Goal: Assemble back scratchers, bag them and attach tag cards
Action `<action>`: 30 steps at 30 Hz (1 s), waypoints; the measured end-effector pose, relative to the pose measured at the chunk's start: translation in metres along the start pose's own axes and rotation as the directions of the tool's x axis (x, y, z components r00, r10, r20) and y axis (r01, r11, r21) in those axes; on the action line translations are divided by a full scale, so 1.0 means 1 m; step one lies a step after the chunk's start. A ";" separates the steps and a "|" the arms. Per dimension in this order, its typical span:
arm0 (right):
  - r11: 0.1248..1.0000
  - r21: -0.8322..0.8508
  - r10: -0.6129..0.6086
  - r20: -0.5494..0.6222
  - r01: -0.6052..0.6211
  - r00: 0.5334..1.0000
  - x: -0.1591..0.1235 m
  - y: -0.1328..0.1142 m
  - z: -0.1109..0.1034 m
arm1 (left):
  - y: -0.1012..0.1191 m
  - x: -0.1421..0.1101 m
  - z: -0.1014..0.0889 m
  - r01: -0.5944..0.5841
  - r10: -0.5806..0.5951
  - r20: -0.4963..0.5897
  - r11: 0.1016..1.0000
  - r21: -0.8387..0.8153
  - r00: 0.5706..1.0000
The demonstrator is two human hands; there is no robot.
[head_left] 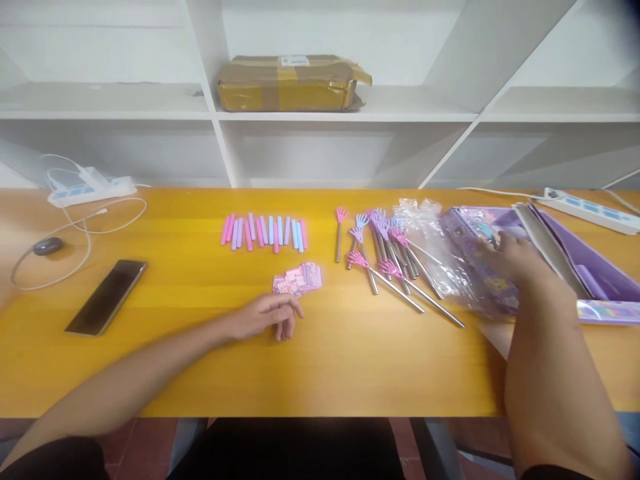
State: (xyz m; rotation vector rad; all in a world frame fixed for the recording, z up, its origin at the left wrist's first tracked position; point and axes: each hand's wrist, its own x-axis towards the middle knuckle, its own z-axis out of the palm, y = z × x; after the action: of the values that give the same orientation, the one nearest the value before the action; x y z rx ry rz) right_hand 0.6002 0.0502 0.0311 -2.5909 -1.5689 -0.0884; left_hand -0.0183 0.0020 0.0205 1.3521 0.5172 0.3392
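Note:
My left hand [273, 317] rests on the table with its fingers loosely bent and apart, holding nothing. Just beyond it lies a small pile of pink printed cards [299, 279]. My right hand [513, 257] reaches into a purple printed box [607, 312]; its fingers are blurred and partly hidden, so their grip does not show. Left of that box are clear plastic bags [425, 230]. Several back scratchers [395, 267] with pink, purple and blue hand-shaped heads and metal rods lie in the middle right. A row of short pink, purple and blue sticks [263, 231] lies farther left.
A black phone [106, 298] lies at the left, near a cable with a dark round piece [48, 246]. White power strips [93, 191] sit along both back corners. White shelves [345, 153] rise behind the table, with a taped cardboard parcel [290, 83] on one.

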 end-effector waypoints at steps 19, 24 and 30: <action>0.887 0.256 -0.348 -0.178 0.385 0.920 -0.073 -0.136 0.001 | 0.000 -0.006 -0.004 0.014 0.000 -0.063 0.975 0.224 0.998; 0.874 0.271 -0.368 -0.176 0.404 0.913 -0.068 -0.127 0.008 | -0.001 -0.003 -0.009 0.051 -0.044 -0.039 0.978 0.203 0.998; 0.838 0.256 -0.452 -0.168 0.482 0.876 -0.082 -0.142 0.014 | -0.003 -0.002 -0.009 0.077 -0.068 -0.042 0.962 0.264 0.997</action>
State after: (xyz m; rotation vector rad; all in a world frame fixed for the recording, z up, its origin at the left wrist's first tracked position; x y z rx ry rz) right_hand 0.4363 0.0454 0.0181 -1.9083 -1.9720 -0.0254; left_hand -0.0249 0.0079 0.0170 1.5839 0.6547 0.2375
